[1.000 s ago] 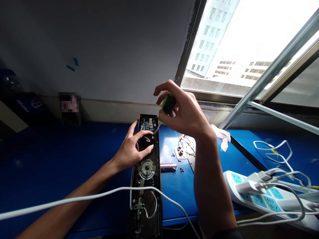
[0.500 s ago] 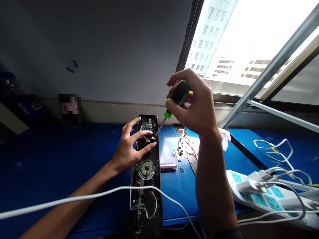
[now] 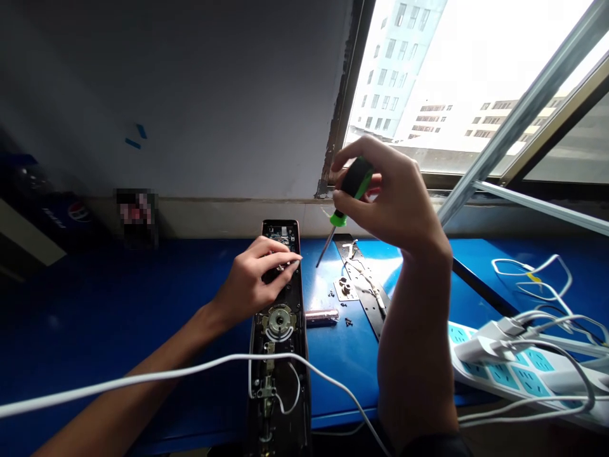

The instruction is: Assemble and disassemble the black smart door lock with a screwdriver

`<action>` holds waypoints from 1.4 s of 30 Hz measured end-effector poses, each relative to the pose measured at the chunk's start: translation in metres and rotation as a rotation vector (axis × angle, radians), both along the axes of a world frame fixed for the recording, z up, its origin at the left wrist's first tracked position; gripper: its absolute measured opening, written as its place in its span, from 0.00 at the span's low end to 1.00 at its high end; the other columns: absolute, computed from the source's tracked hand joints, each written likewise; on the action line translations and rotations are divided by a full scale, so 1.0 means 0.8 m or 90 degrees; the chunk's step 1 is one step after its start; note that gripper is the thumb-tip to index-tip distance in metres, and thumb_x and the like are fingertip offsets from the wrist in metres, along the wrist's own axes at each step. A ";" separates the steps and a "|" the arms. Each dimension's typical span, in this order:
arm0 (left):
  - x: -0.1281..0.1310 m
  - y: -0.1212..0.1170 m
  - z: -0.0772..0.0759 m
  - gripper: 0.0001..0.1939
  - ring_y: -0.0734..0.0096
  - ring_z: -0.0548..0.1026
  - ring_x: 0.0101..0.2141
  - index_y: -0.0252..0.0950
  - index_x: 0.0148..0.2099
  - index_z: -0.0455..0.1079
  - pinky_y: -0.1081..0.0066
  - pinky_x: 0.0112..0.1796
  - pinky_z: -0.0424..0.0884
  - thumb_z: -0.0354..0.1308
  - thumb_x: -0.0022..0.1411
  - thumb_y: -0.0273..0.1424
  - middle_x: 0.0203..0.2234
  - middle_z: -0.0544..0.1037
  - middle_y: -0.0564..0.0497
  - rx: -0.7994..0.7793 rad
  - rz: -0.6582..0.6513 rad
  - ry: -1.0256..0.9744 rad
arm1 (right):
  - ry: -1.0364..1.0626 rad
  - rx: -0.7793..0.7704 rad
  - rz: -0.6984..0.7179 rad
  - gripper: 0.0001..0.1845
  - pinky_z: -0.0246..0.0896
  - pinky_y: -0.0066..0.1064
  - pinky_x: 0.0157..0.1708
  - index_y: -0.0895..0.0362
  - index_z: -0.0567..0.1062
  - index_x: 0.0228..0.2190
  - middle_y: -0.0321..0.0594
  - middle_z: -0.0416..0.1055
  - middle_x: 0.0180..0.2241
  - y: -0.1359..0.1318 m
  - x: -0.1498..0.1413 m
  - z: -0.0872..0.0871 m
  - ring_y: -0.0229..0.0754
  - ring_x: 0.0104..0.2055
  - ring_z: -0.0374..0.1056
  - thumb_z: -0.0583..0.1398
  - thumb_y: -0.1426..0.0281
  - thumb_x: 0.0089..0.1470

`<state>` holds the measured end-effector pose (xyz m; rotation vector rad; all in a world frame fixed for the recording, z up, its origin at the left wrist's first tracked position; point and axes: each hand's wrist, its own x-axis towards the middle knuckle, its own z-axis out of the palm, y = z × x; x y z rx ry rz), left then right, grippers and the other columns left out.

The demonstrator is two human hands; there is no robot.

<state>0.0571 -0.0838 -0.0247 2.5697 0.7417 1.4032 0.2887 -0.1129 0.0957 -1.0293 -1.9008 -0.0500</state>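
— On the blue desk (image 3: 95, 304) under the window, what lies between the hands?

— We see a long, dark door-lock panel (image 3: 285, 397), open side up, its long axis running straight away from us. A circuit board (image 3: 280, 236) sits at its far end.

— Which hand is on it?

— The left hand (image 3: 252, 279). It lies across the far half of the panel, fingers drawn together and curled down over the board. Those fingers hide whatever is under them, so we can't tell if they pinch anything.

— And the right hand (image 3: 385, 197)?

— It is raised to the right of the panel, closed around the green-and-black handle of a screwdriver (image 3: 356, 181). The shaft slants down and to the left, ending just beyond the panel's right edge.

— What has changed from the earlier frame?

— There, the tip sat right at the board and the left fingers were spread. Here, the tip stands clear of the panel and those fingers have closed.

— What else is close by?

— To the right, we see a long metal plate (image 3: 361, 279) with small screws (image 3: 349, 322) near it. A white cable (image 3: 143, 374) crosses the panel's near end.
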 end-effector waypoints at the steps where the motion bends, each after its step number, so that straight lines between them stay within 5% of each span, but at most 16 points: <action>1: 0.008 0.002 0.009 0.08 0.64 0.79 0.41 0.38 0.48 0.81 0.63 0.44 0.78 0.60 0.71 0.30 0.40 0.82 0.47 0.002 -0.046 0.034 | -0.022 -0.048 -0.007 0.15 0.67 0.34 0.31 0.55 0.77 0.44 0.39 0.74 0.36 -0.002 0.008 0.001 0.41 0.35 0.71 0.64 0.72 0.53; 3: 0.030 0.007 0.028 0.08 0.64 0.79 0.39 0.35 0.47 0.81 0.65 0.41 0.77 0.60 0.71 0.27 0.36 0.82 0.47 0.017 -0.116 0.161 | -0.080 -0.161 -0.029 0.16 0.64 0.32 0.27 0.55 0.78 0.44 0.38 0.75 0.35 -0.006 0.024 0.001 0.39 0.31 0.70 0.65 0.71 0.52; 6: 0.074 0.014 0.048 0.07 0.63 0.79 0.34 0.35 0.37 0.81 0.67 0.33 0.71 0.61 0.67 0.24 0.33 0.82 0.46 0.008 -0.090 0.426 | -0.167 -0.339 -0.082 0.17 0.61 0.31 0.25 0.52 0.78 0.45 0.37 0.75 0.33 -0.007 0.044 0.000 0.37 0.29 0.69 0.66 0.70 0.52; 10: 0.128 0.023 0.044 0.11 0.61 0.77 0.26 0.34 0.26 0.76 0.67 0.27 0.64 0.60 0.57 0.15 0.25 0.79 0.46 -0.022 -0.053 0.672 | -0.197 -0.477 -0.130 0.18 0.64 0.31 0.27 0.51 0.78 0.47 0.36 0.77 0.32 -0.005 0.064 -0.004 0.40 0.31 0.73 0.67 0.70 0.52; 17: 0.167 0.040 0.005 0.13 0.66 0.75 0.23 0.35 0.25 0.74 0.69 0.27 0.65 0.58 0.54 0.12 0.23 0.77 0.48 -0.034 -0.067 0.713 | -0.127 -0.495 -0.116 0.17 0.69 0.32 0.29 0.50 0.76 0.46 0.35 0.78 0.31 -0.009 0.083 -0.009 0.42 0.32 0.77 0.67 0.70 0.54; 24: 0.172 0.045 0.001 0.13 0.65 0.75 0.24 0.35 0.28 0.75 0.69 0.26 0.63 0.58 0.53 0.13 0.24 0.78 0.48 -0.028 -0.084 0.745 | -0.122 -0.478 -0.097 0.16 0.67 0.31 0.26 0.50 0.77 0.45 0.35 0.78 0.31 -0.010 0.086 -0.009 0.42 0.32 0.76 0.68 0.69 0.54; 30: 0.136 0.041 0.030 0.11 0.61 0.79 0.30 0.37 0.33 0.78 0.67 0.29 0.67 0.58 0.59 0.17 0.29 0.81 0.48 -0.027 -0.061 0.682 | -0.087 -0.397 -0.011 0.14 0.68 0.31 0.27 0.51 0.77 0.45 0.34 0.75 0.29 -0.010 0.083 -0.011 0.40 0.31 0.75 0.68 0.67 0.56; 35: 0.059 0.038 0.046 0.09 0.60 0.80 0.43 0.37 0.47 0.81 0.61 0.44 0.76 0.60 0.69 0.26 0.44 0.83 0.46 0.021 -0.091 0.344 | -0.008 -0.280 0.149 0.18 0.74 0.31 0.35 0.55 0.76 0.49 0.36 0.76 0.36 -0.015 0.065 -0.004 0.39 0.37 0.76 0.68 0.65 0.58; 38: 0.013 0.035 0.032 0.13 0.57 0.76 0.53 0.38 0.54 0.78 0.57 0.54 0.74 0.57 0.71 0.27 0.50 0.81 0.45 0.082 -0.021 0.143 | 0.050 -0.191 0.201 0.22 0.78 0.34 0.42 0.55 0.73 0.53 0.39 0.76 0.44 -0.015 0.041 0.000 0.42 0.43 0.77 0.68 0.68 0.58; 42: -0.035 0.030 -0.007 0.13 0.57 0.75 0.54 0.41 0.54 0.77 0.55 0.57 0.73 0.58 0.70 0.28 0.53 0.77 0.46 0.064 0.125 0.014 | 0.102 -0.076 0.205 0.22 0.79 0.39 0.44 0.50 0.71 0.53 0.40 0.75 0.46 -0.005 0.000 0.004 0.45 0.46 0.76 0.67 0.69 0.58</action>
